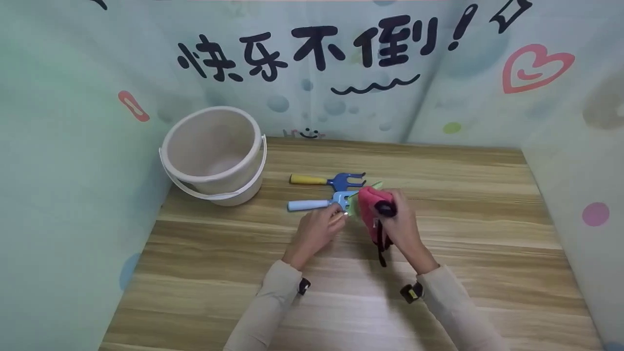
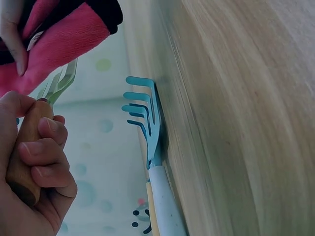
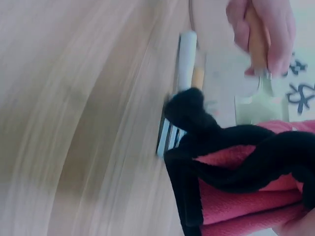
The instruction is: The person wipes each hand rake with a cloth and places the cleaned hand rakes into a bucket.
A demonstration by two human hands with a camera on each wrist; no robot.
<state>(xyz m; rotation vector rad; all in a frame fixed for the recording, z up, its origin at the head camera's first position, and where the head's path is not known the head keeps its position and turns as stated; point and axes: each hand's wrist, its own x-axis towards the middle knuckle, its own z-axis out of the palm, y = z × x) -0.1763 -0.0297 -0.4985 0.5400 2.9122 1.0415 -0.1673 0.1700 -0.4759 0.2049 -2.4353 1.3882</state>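
My left hand (image 1: 317, 231) grips the wooden handle (image 2: 30, 152) of a small green garden fork (image 2: 61, 83), its fingers curled round it in the left wrist view. A pink cloth with black edging (image 1: 369, 204) is bunched in my right hand (image 1: 403, 224). The cloth overlaps the end of the green fork's head and hides its tips. Just beyond my left hand lies a light blue hand fork (image 1: 309, 205) on the table. Behind that one rests a dark blue fork with a yellow handle (image 1: 309, 180), tines pointing right.
A white bucket (image 1: 246, 192) stands at the back left, its handle hanging down in front. The wood-grain table (image 1: 477, 234) meets a printed pale backdrop (image 1: 292, 97) at the back and both sides.
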